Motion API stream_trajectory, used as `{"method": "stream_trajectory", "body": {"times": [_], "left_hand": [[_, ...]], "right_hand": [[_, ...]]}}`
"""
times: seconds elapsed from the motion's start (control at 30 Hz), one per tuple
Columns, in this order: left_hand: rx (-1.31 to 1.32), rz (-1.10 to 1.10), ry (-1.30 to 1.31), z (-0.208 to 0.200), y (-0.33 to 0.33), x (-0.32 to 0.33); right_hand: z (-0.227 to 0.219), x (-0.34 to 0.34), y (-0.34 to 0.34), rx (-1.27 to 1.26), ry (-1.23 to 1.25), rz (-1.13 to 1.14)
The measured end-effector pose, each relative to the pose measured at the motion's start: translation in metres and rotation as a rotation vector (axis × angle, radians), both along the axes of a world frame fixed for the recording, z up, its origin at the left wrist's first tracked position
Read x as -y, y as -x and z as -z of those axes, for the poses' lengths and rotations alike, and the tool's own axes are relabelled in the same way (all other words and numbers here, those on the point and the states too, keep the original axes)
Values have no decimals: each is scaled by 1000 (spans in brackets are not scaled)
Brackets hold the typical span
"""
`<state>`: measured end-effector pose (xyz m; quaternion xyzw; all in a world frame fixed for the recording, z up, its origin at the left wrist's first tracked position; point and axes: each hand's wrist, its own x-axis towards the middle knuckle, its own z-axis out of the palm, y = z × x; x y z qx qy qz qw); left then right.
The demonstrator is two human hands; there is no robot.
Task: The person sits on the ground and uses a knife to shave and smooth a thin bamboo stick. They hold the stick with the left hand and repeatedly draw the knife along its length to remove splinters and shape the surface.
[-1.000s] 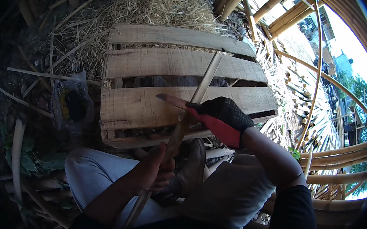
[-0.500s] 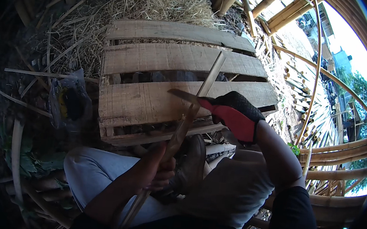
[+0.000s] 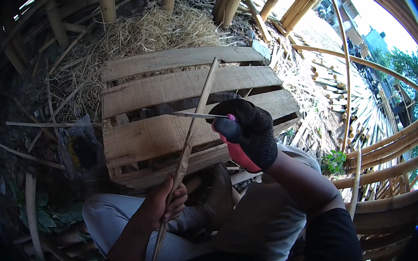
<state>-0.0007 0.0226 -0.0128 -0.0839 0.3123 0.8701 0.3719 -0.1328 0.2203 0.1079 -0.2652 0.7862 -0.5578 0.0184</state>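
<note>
A long, narrow bamboo strip [image 3: 186, 151] stands slanted in front of me, its upper end above the wooden slats. My bare left hand [image 3: 167, 204] is closed around its lower part, fingers wrapped over it. My right hand [image 3: 243, 131], in a black and pinkish-red glove, grips a knife [image 3: 201, 115] with a pink handle. The blade shows thin, nearly edge-on, and points left. It crosses the strip above my left hand; whether it touches the strip I cannot tell.
A slatted wooden pallet [image 3: 147, 95] lies just ahead, with dry straw [image 3: 170, 27] behind it. To its left rests a clear plastic bag [image 3: 81, 146] with something dark and yellow inside. Cut bamboo poles [image 3: 330, 79] lie at the right, near bamboo rails [image 3: 389, 173].
My right hand has turned, so the blade shows edge-on rather than broadside. The strip also looks narrower and more upright. The whole view has shifted slightly.
</note>
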Motion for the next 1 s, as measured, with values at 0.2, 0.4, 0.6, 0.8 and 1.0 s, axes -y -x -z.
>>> {"method": "stream_trajectory", "body": {"times": [0.2,0.4,0.6,0.8,1.0], "left_hand": [[-32,53,-116,-8,-7,-6],[-130,31,-40,-13,-6,-14],[-142,87,-39,-6,-6,-9],[-189,51,-98,-9,-7,-10],[-30,19,30,-10,-5,-6]], "right_hand": [[17,-3,39,-743,-469,-79],[18,-5,51,-1040,-691,-49],[-2,-2,72,-1113,-638,72],[2,-14,96,-1114,-527,173],[15,-11,105,-837,-367,264]]}}
